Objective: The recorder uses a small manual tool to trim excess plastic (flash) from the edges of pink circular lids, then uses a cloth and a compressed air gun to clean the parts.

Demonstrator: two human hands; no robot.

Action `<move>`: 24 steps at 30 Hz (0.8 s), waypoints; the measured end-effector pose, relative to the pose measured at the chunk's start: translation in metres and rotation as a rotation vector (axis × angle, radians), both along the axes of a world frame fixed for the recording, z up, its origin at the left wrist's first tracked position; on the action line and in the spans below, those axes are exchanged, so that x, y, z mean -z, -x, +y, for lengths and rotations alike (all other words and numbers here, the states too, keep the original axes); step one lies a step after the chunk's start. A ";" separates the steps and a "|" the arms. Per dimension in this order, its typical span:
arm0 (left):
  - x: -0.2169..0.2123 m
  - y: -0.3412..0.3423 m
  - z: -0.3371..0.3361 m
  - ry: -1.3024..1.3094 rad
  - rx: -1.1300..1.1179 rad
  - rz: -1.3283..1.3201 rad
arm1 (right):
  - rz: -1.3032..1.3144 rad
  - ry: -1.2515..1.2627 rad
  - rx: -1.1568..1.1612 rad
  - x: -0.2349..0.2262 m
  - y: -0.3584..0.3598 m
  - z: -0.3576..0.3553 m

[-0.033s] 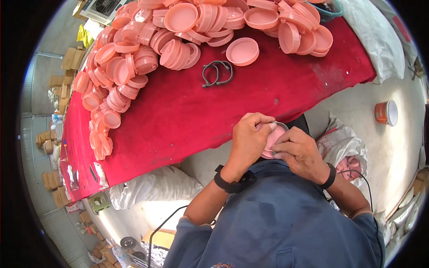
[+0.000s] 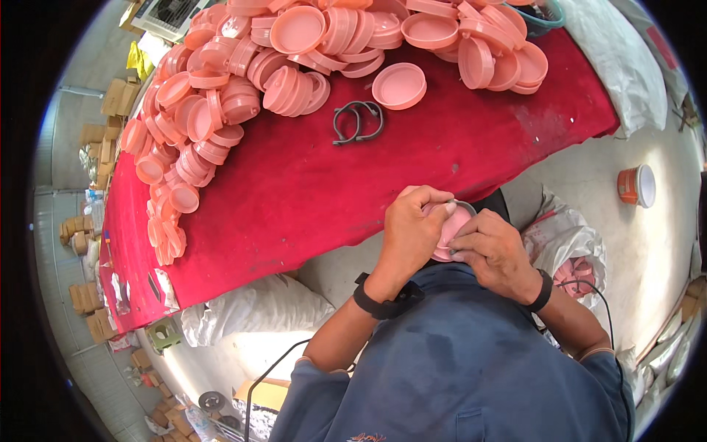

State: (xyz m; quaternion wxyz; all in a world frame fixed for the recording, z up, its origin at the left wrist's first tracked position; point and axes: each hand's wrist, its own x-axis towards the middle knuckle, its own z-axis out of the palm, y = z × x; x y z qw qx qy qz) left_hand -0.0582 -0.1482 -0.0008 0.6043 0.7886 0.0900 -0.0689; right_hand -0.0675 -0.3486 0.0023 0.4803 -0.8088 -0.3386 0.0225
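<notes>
Close to my body, just off the near edge of the table, both hands are closed on a round, shallow pink plastic lid (image 2: 453, 230). My left hand (image 2: 412, 230) grips its left side, with the thumb over the rim. On the other side, the thumb and fingers of my right hand (image 2: 495, 250) pinch the edge. A dark grey band (image 2: 466, 207) shows along the lid's far rim; my fingers hide the rest of it. Farther off on the red cloth lie loose dark grey rings (image 2: 381, 121) and a single pink lid (image 2: 399, 86).
A heap of pink lids (image 2: 221, 96) covers the far and left parts of the red-covered table (image 2: 309, 191). At right are an open sack of pink pieces (image 2: 578, 272) and a bucket (image 2: 636, 186) on the floor. A white sack (image 2: 254, 309) lies below the table; cardboard boxes (image 2: 88, 296) stand left.
</notes>
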 end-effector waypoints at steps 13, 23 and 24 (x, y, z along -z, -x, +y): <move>0.004 -0.009 0.007 0.965 0.145 0.145 | -0.303 -0.114 0.111 -0.005 -0.015 -0.002; -0.012 -0.015 -0.010 0.951 0.286 0.062 | 0.243 -0.113 0.552 -0.016 -0.017 0.005; -0.015 -0.014 -0.008 0.947 0.262 0.057 | 0.302 -0.208 0.528 -0.016 -0.018 0.010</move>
